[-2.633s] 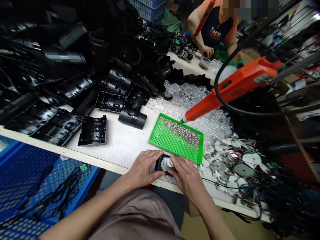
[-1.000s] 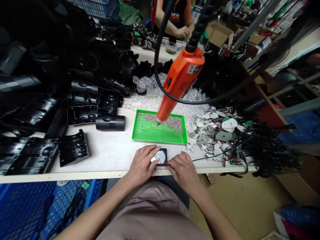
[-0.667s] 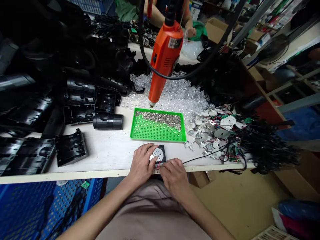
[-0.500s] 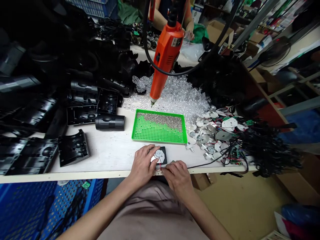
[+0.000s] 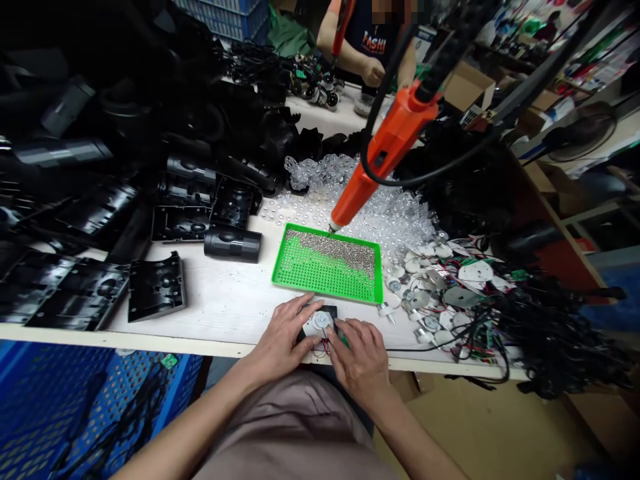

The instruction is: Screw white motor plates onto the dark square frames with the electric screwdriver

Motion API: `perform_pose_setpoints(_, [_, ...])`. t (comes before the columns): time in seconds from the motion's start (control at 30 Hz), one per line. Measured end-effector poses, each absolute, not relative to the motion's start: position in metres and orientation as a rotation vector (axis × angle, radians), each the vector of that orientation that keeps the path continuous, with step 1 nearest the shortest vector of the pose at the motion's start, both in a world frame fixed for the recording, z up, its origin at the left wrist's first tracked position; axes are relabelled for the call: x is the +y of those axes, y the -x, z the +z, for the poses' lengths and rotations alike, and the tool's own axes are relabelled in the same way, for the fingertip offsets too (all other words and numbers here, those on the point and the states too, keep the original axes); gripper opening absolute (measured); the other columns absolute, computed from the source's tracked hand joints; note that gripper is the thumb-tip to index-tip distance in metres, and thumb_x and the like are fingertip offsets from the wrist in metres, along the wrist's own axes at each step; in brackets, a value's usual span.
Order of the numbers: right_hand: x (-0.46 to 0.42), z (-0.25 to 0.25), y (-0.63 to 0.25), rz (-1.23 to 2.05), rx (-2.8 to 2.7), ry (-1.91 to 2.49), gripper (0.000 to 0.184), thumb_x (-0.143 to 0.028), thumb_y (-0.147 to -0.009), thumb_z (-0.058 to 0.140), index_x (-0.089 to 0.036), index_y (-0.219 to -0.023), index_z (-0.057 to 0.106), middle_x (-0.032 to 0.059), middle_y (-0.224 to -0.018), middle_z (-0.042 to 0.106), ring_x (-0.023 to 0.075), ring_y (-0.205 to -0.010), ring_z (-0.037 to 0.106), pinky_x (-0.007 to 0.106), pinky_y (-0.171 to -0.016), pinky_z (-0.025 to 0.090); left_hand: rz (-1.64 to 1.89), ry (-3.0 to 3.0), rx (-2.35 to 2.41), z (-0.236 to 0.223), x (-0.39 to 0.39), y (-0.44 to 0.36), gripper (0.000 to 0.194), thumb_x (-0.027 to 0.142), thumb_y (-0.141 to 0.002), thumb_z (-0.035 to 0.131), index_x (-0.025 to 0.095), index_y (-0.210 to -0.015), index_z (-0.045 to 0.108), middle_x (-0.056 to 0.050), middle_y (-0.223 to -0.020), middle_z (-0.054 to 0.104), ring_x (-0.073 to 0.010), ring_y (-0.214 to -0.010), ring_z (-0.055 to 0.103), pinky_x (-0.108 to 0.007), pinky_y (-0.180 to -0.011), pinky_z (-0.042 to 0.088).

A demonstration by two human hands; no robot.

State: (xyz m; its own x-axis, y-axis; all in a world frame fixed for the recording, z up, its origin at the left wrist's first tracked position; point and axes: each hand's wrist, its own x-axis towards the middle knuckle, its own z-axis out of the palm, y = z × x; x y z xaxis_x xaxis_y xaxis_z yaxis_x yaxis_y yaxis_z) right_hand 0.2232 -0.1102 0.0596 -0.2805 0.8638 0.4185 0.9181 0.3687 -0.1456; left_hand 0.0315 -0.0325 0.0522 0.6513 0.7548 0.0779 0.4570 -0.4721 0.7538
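Note:
A small black plastic housing (image 5: 329, 311) lies near the table's front edge, with a round silvery motor (image 5: 320, 321) on a pale plate in it. My left hand (image 5: 285, 335) grips the housing from the left, its fingers along the far side and its thumb close to the red and dark wires (image 5: 325, 346). From the right, my right hand (image 5: 364, 357) has its thumb by the motor and wires. A green circuit board (image 5: 345, 341) shows between its thumb and curled fingers, partly hidden. Just beyond is a green perforated tray (image 5: 320, 287) of small metal screws (image 5: 345, 251).
An orange electric screwdriver (image 5: 380, 157) hangs with its tip over the tray's far edge. Black shell halves (image 5: 157, 287) lie left, clear plastic discs (image 5: 400, 213) behind, wired motors (image 5: 463, 297) and black cables (image 5: 555, 333) right. A co-worker's hand (image 5: 373, 72) is across the table.
The camera view has shifted. My right thumb has moved from the wires below the housing up toward the motor, and more of the green board shows. The hanging screwdriver tilts more.

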Motion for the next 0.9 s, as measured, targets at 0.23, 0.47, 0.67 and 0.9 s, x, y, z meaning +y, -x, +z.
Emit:
perform_pose_setpoints(0.23, [-0.099,0.065,-0.237,0.149,-2.022,1.488,0.038,-0.010,-0.089,0.051,-0.022,-0.125,0.055,0.0090,-0.113,0.067,0.0226,-0.103,0.059,0.042,-0.088,0.048,0.590,-2.117,1.133,0.052,-0.040,-0.021,0.050,0.029,-0.094,0.047,0.025,-0.143,0.038,-0.009,-0.136,0.054,-0.0266,-0.127,0.046,-0.046,-0.106,0.035])
perform_pose_setpoints(0.47, [-0.069,0.071,-0.230,0.346,-2.189,1.301,0.034,-0.017,-0.091,0.055,-0.023,-0.124,0.057,0.0083,-0.111,0.069,0.0224,-0.101,0.060,0.041,-0.086,0.050,0.582,-2.099,1.286,0.045,-0.045,-0.035,0.043,0.021,-0.091,0.047,0.024,-0.134,0.048,-0.006,-0.130,0.060,-0.0260,-0.124,0.045,-0.049,-0.105,0.028])
perform_pose_setpoints(0.67, [-0.058,0.077,-0.229,0.432,-2.285,1.249,0.029,-0.014,-0.091,0.055,-0.020,-0.118,0.061,0.0075,-0.108,0.070,0.0212,-0.096,0.061,0.040,-0.080,0.051,0.578,-2.119,1.253,0.045,-0.041,-0.035,0.042,0.019,-0.093,0.043,0.025,-0.134,0.047,-0.005,-0.130,0.060,-0.0242,-0.124,0.045,-0.050,-0.106,0.023])
perform_pose_setpoints(0.9, [-0.056,0.096,-0.245,0.447,-2.224,1.268,0.042,-0.025,-0.089,0.060,-0.026,-0.131,0.055,0.0088,-0.120,0.067,0.0251,-0.110,0.060,0.047,-0.091,0.052,0.737,-2.135,1.169,0.045,-0.038,-0.027,0.052,0.022,-0.093,0.043,0.023,-0.144,0.033,-0.010,-0.138,0.050,-0.0258,-0.130,0.040,-0.048,-0.106,0.029])
